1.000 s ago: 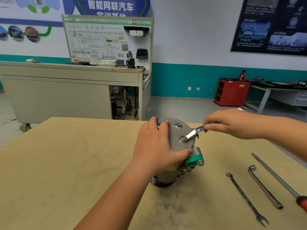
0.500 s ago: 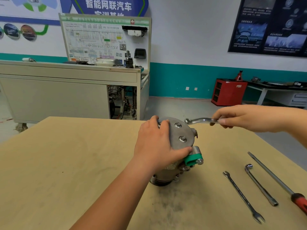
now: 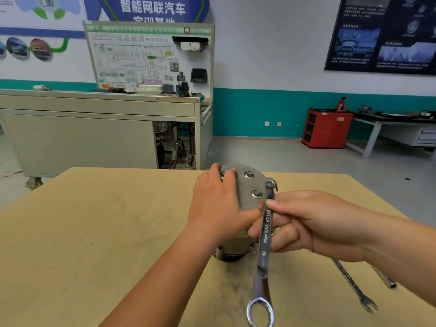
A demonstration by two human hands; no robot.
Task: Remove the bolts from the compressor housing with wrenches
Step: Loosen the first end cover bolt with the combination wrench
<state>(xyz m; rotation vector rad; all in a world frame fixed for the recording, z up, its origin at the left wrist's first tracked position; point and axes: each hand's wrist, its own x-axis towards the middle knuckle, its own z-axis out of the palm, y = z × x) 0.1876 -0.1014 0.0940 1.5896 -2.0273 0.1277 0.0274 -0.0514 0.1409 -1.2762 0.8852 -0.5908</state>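
Note:
The grey metal compressor housing (image 3: 245, 192) stands upright on the wooden table (image 3: 94, 232). Two bolts show on its flat top plate: one bolt (image 3: 249, 175) at the back and another bolt (image 3: 256, 193) nearer me. My left hand (image 3: 217, 199) grips the housing's left side and top. My right hand (image 3: 304, 223) holds a silver combination wrench (image 3: 265, 241) by its shank. The wrench's far end sits at the housing's right rim (image 3: 270, 184); its ring end points toward me. The housing's lower right side is hidden behind my right hand.
A second open-ended wrench (image 3: 354, 285) and a socket bar (image 3: 384, 278) lie on the table to the right. Beyond the table stand a beige training bench (image 3: 94, 128), a red cabinet (image 3: 326, 128) and a grey desk (image 3: 396, 131).
My right hand swung the wrench from pointing left above the housing to pointing toward me, and moved down in front of the housing's right side. My left hand kept its grip.

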